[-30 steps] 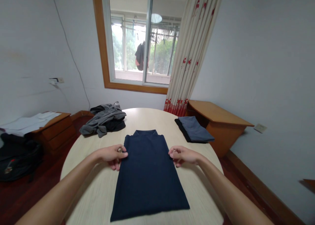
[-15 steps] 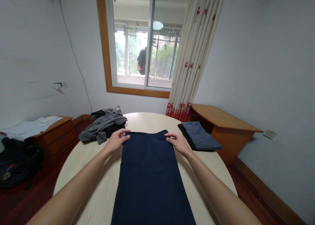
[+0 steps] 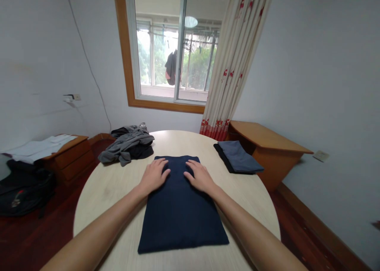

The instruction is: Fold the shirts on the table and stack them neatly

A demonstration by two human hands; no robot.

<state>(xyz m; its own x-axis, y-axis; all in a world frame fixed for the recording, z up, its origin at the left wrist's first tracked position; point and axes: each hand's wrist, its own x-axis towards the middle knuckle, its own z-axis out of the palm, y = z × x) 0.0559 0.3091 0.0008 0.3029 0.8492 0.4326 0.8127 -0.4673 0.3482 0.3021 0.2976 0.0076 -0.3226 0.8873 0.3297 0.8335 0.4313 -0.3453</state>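
A dark navy cloth (image 3: 181,219) lies flat on the round, pale wooden table (image 3: 118,207), its near edge now visible across the table. On its upper left part rests my left hand (image 3: 154,175), palm down with the fingers apart. My right hand (image 3: 199,176) lies the same way on the upper right part, fingers spread. Neither hand grips the cloth. The far edge of the cloth shows just beyond my fingertips.
At the table's far left is a crumpled pile of grey and black clothes (image 3: 129,144). Folded grey and black cloths (image 3: 240,158) lie at the right. Behind them stands a wooden desk (image 3: 267,136). A black bag (image 3: 26,188) sits at the far left.
Both hands have let go of the cloth's far corners and moved inward onto its surface. The near part of the cloth, which ran out of view, now ends on the table.
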